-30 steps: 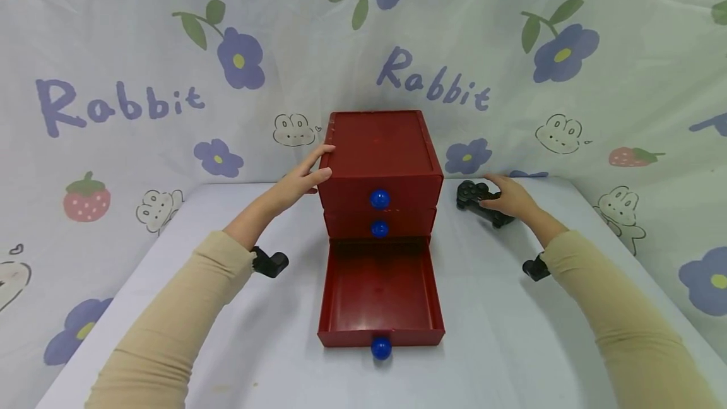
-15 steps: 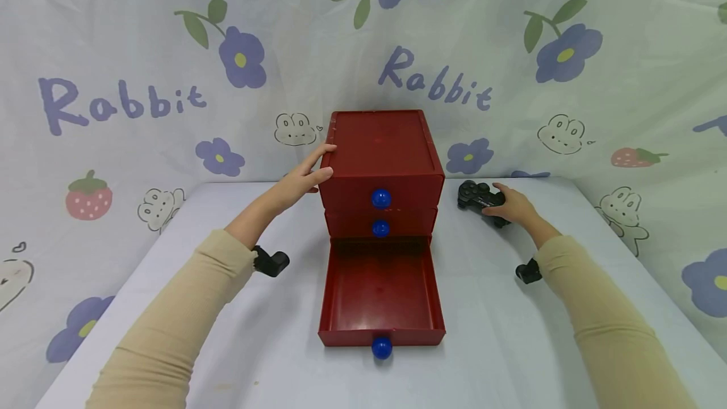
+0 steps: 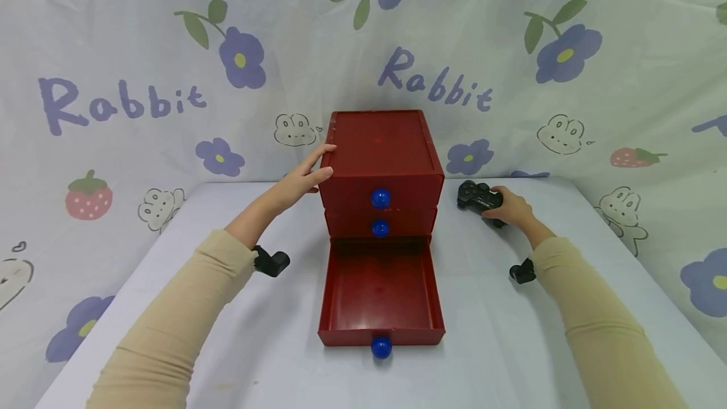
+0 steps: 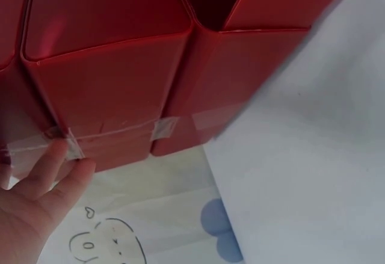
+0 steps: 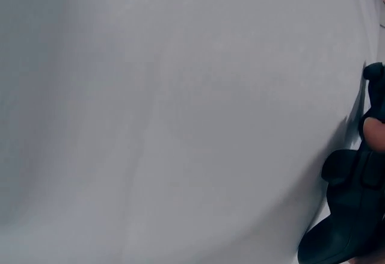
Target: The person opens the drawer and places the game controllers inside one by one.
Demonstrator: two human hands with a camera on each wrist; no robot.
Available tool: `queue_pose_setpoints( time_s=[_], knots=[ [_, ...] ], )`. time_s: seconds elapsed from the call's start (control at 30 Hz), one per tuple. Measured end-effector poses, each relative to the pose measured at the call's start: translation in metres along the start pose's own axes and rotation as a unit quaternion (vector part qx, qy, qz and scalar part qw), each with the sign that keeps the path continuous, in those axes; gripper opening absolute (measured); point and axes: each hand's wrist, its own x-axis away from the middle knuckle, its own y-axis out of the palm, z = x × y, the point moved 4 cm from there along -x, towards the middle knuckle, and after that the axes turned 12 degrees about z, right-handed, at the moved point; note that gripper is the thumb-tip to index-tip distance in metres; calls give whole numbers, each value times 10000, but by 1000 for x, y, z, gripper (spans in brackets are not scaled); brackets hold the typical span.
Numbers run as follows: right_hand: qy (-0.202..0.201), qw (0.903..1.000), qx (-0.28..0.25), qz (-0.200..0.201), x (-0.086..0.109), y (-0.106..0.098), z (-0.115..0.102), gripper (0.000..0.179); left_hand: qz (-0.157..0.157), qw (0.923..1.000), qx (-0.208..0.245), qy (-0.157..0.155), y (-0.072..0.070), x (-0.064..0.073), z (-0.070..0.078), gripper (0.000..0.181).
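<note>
A red cabinet of stacked drawers [image 3: 379, 144] with blue knobs stands on the white table. Its bottom drawer [image 3: 382, 295] is pulled out and holds nothing. My left hand [image 3: 291, 189] rests on the cabinet's upper left side with fingers extended. In the left wrist view, the fingertips [image 4: 57, 150] touch the side near strips of clear tape. To the right of the cabinet, my right hand [image 3: 514, 208] grips a black game controller [image 3: 472, 195] lying on the table. The right wrist view catches the controller [image 5: 349, 210] at its right edge, with my thumb on it.
The white table [image 3: 272, 333] reaches back to a cloth backdrop [image 3: 295, 36] printed with flowers, rabbits and strawberries. A black wrist camera mount [image 3: 271, 262] sticks out below my left sleeve, and another mount [image 3: 522, 271] below the right one.
My right hand has shifted slightly leftward and closed in on the game controller, its fingers coming together around it. The left hand, cabinet and pulled-out drawer stay as they were.
</note>
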Motion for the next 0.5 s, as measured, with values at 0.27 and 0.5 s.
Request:
queue_pose_setpoints(
  time_s=[0.27, 0.5],
  knots=[
    [94, 9991, -406, 35, 8, -13, -9, 72, 5, 10000, -66, 14, 0, 2, 1, 50],
    [-32, 9992, -314, 241, 15, -29, -15, 70, -8, 10000, -83, 37, 0, 1, 1, 50]
  ],
)
